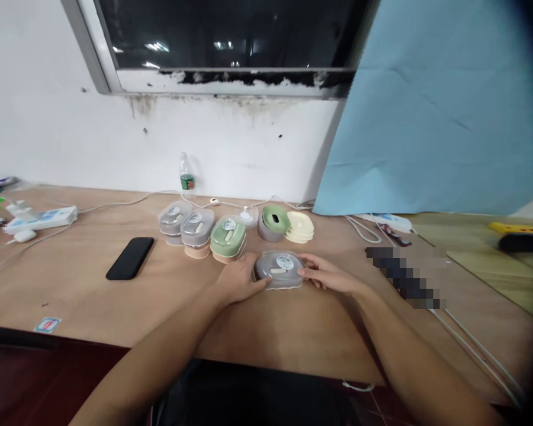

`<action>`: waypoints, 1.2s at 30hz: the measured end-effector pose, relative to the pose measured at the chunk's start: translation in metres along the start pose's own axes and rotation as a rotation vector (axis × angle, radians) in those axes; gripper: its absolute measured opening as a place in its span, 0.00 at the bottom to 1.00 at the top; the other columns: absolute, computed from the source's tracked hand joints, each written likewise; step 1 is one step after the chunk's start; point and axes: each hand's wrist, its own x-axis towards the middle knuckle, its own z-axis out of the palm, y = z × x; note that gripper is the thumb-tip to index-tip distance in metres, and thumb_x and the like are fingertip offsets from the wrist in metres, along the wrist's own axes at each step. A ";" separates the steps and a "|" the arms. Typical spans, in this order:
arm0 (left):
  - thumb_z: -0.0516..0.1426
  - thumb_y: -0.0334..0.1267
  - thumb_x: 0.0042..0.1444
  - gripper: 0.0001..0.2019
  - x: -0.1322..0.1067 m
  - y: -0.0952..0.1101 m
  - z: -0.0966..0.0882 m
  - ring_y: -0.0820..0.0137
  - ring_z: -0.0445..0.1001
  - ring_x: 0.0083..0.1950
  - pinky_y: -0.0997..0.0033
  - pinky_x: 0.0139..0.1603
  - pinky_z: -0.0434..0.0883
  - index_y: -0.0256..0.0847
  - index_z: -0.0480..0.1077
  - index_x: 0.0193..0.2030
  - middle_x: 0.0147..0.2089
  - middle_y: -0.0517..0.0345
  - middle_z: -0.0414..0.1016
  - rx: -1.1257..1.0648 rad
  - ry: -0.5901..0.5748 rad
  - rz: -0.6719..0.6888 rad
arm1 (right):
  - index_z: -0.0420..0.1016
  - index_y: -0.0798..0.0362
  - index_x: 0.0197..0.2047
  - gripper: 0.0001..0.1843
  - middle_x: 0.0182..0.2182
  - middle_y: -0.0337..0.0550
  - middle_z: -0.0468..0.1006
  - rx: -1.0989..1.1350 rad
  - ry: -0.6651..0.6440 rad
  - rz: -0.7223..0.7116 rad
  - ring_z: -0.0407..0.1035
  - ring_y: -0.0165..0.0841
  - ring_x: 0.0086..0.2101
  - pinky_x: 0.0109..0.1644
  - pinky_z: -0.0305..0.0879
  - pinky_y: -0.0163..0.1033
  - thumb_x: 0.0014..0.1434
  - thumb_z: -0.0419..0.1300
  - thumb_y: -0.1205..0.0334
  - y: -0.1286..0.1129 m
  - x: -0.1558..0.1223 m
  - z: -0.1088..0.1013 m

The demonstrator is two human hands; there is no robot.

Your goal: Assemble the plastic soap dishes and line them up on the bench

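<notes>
A grey lidded box (281,277) with a clear cover and a round sticker lies on the table between my hands. My left hand (241,278) is closed around its left end, the thumb along the front edge. At the right end my right hand (326,275) pinches the rim, with some fingers hidden behind it. Close by on the left stand a green lidded box (228,236) and two grey lidded boxes (198,228) (174,218), some on pinkish bases. Behind the held box are an uncovered grey box with a green lid (275,219) and stacked cream lids (300,227).
A black phone (130,258) lies on the brown table (173,307) at left, near a white power strip (44,219). A plastic bottle (186,174) stands by the wall. White cables cross the table's back and right side. A blue sheet (426,112) hangs at right.
</notes>
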 end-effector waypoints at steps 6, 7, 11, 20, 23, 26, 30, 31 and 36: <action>0.57 0.55 0.54 0.34 0.002 -0.002 -0.006 0.58 0.67 0.59 0.59 0.57 0.68 0.43 0.56 0.64 0.63 0.47 0.61 0.068 -0.025 0.060 | 0.60 0.52 0.62 0.37 0.27 0.37 0.70 0.001 0.105 0.027 0.58 0.23 0.17 0.16 0.52 0.30 0.54 0.59 0.41 0.001 0.017 0.008; 0.56 0.55 0.54 0.34 0.003 -0.003 -0.005 0.57 0.67 0.59 0.58 0.57 0.68 0.42 0.57 0.64 0.62 0.47 0.62 0.079 -0.019 0.044 | 0.61 0.54 0.60 0.37 0.25 0.37 0.70 0.014 0.150 0.024 0.59 0.24 0.17 0.17 0.52 0.30 0.55 0.57 0.40 0.002 0.021 0.011; 0.55 0.54 0.57 0.31 0.005 -0.005 0.000 0.58 0.69 0.57 0.58 0.57 0.68 0.41 0.59 0.63 0.60 0.47 0.66 0.085 -0.012 -0.016 | 0.69 0.57 0.53 0.33 0.18 0.35 0.67 0.019 0.316 -0.042 0.62 0.28 0.18 0.21 0.56 0.32 0.58 0.51 0.37 0.004 0.031 0.027; 0.55 0.48 0.57 0.32 0.006 -0.011 -0.004 0.57 0.68 0.59 0.58 0.57 0.67 0.41 0.54 0.66 0.61 0.47 0.66 -0.058 -0.055 -0.080 | 0.64 0.53 0.61 0.36 0.24 0.37 0.72 -0.151 0.362 -0.204 0.66 0.32 0.25 0.31 0.62 0.36 0.55 0.60 0.42 0.010 0.027 0.035; 0.56 0.48 0.56 0.32 0.005 -0.016 -0.005 0.57 0.69 0.57 0.57 0.56 0.67 0.42 0.55 0.66 0.60 0.48 0.68 -0.077 -0.079 -0.077 | 0.62 0.52 0.63 0.42 0.22 0.33 0.69 -0.154 0.292 -0.207 0.63 0.30 0.24 0.29 0.59 0.34 0.49 0.66 0.44 0.009 0.024 0.032; 0.57 0.48 0.56 0.32 0.004 -0.020 -0.003 0.57 0.67 0.60 0.57 0.58 0.66 0.42 0.56 0.66 0.62 0.48 0.66 -0.073 -0.060 -0.042 | 0.61 0.54 0.64 0.43 0.21 0.31 0.67 -0.119 0.269 -0.198 0.62 0.29 0.23 0.28 0.58 0.33 0.48 0.66 0.45 0.005 0.021 0.030; 0.57 0.49 0.55 0.35 0.004 -0.021 -0.001 0.58 0.59 0.66 0.58 0.63 0.62 0.38 0.54 0.67 0.68 0.46 0.56 -0.004 0.020 0.035 | 0.58 0.58 0.65 0.43 0.21 0.34 0.70 -0.030 0.180 -0.174 0.64 0.29 0.23 0.28 0.59 0.33 0.52 0.63 0.46 -0.001 0.020 0.029; 0.57 0.48 0.56 0.34 0.004 -0.020 0.000 0.59 0.59 0.66 0.59 0.63 0.62 0.39 0.54 0.67 0.69 0.47 0.55 0.020 0.031 0.066 | 0.57 0.59 0.66 0.43 0.21 0.34 0.70 -0.008 0.176 -0.172 0.64 0.29 0.23 0.28 0.60 0.33 0.53 0.62 0.46 -0.001 0.022 0.030; 0.54 0.43 0.59 0.26 0.005 -0.015 0.005 0.61 0.68 0.60 0.61 0.55 0.71 0.46 0.59 0.64 0.68 0.52 0.57 0.167 0.019 0.185 | 0.61 0.56 0.64 0.33 0.29 0.41 0.76 -0.007 0.438 -0.306 0.66 0.31 0.25 0.33 0.66 0.38 0.58 0.56 0.50 0.005 0.036 0.045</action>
